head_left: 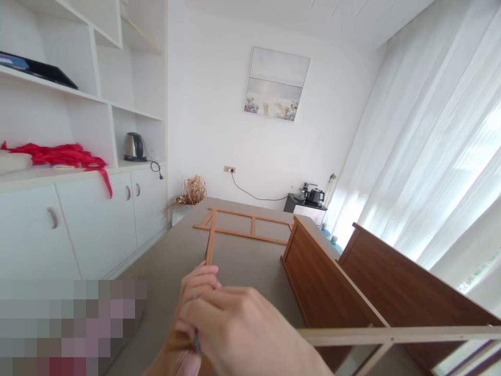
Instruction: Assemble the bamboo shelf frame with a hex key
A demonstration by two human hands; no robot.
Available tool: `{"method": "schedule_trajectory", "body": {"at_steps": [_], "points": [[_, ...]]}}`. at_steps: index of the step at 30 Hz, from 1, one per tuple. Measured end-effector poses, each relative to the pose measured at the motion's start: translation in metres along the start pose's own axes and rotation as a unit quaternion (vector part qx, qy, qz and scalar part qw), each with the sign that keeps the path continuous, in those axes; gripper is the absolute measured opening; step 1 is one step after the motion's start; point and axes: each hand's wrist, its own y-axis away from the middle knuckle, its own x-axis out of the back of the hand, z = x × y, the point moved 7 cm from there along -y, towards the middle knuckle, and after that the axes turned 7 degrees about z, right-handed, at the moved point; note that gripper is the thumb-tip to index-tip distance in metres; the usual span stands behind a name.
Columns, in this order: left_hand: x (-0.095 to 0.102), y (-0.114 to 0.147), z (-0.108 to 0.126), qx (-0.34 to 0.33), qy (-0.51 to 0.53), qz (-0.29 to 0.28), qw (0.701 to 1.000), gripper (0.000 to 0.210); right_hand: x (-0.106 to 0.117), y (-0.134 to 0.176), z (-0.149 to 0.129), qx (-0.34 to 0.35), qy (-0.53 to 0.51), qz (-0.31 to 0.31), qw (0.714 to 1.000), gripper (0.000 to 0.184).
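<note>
Both hands meet low in the frame: the right hand (238,329), on top and nearer the camera, has its grip curled shut over a small dark tool (195,339), while the left hand (195,290) beneath pinches the near end of a wooden frame (242,230). From that grip the frame's long strip runs straight away across the grey table (172,261), meeting a ladder-like section lying crosswise at the far end. Brown panels (324,282) stand just to the right.

A single head-worn camera looks forward and slightly down from close above the hands (219,324), along the table (242,261) toward the far wall (203,104), tilted sideways.
</note>
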Motion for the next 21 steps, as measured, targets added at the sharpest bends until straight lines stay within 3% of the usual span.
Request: {"method": "schedule_trajectory", "body": {"at_steps": [5,10,15,21], "points": [[-0.007,0.002,0.03,-0.091,0.0,-0.022,0.996,0.046,0.017,-0.001,0.001,-0.094,-0.043,-0.041,0.994,0.02],[-0.01,-0.007,0.059,-0.128,-0.024,-0.039,0.991,0.048,0.022,0.0,0.0,-0.109,-0.043,-0.005,0.993,0.018],[-0.012,-0.007,0.06,-0.149,-0.026,-0.061,0.987,0.047,0.043,0.016,0.004,-0.145,-0.066,0.101,0.982,0.031],[-0.014,-0.006,0.055,-0.16,0.004,-0.063,0.985,0.048,0.068,0.058,-0.007,-0.179,0.035,0.12,0.976,0.042]]}}
